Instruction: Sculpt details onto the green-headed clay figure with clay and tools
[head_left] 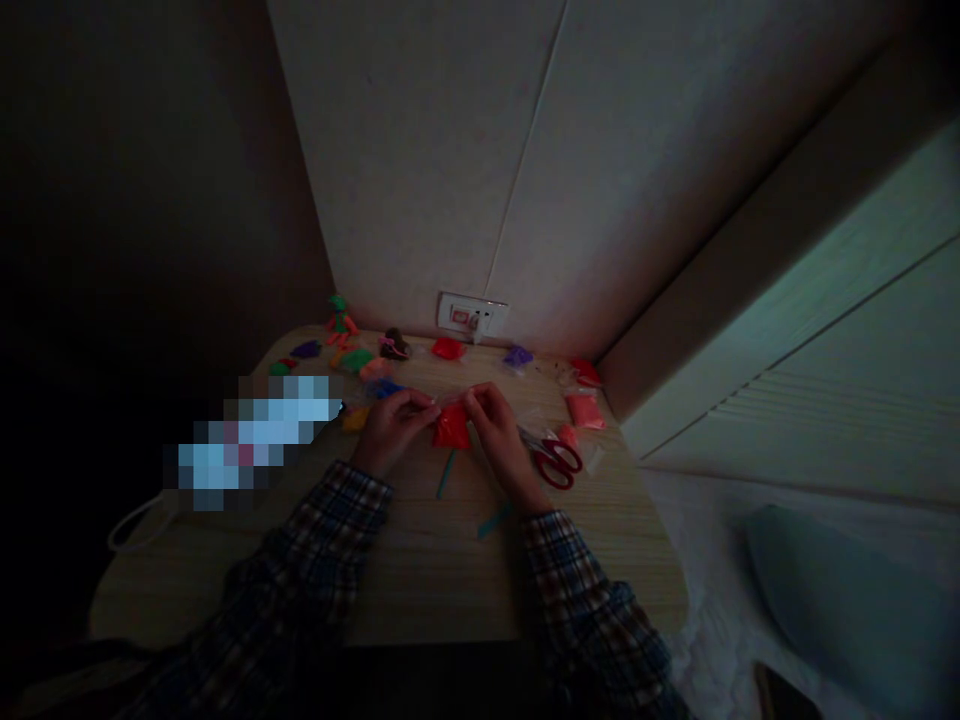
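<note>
Above the middle of the table I hold a small clear bag of red modelling clay (451,428) by its top edge. My left hand (394,425) pinches the upper left corner, and my right hand (495,425) pinches the upper right. The red lump hangs between them. Scissors with dark red handles (556,462) lie beside my right wrist. Below the bag lies a thin teal stick (445,474); a wider teal piece (495,521) rests near my right cuff. Blue clay (385,389) and yellow clay (355,419) sit close to my left hand.
Along the table's (420,590) back edge stand a green and orange clay figure (340,322), a red packet (448,348) and a purple packet (517,356). Pink packets (586,410) lie at the right. A blurred-out bright device (259,440) with a cable is at left. A wall socket (472,316) is behind.
</note>
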